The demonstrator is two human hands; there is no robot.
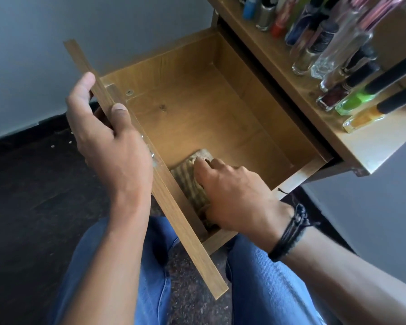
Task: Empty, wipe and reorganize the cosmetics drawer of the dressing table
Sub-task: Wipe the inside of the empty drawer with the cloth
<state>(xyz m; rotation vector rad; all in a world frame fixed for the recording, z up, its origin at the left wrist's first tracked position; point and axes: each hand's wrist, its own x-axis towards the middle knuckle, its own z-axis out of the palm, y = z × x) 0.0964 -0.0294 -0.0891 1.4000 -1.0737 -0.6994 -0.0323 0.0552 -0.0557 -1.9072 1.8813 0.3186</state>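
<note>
One head-worn camera, looking steeply down

It looks forward and down from above the person's lap, close over the open drawer (pixel 197 109) at centre. The frame is tilted: the worktop (pixel 373 144) crosses the upper right corner, the floor (pixel 33 184) fills the left, and the knees in jeans (pixel 267 289) meet the bottom edge.

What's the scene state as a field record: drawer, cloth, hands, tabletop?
drawer: pulled open, holding only the cloth
cloth: striped, on the drawer floor by the drawer front
left hand: grips the drawer front's top edge
right hand: holds the cloth down on the floor
bottles: standing in rows on the dressing table top
stage: wiping; nothing put back yet
</note>
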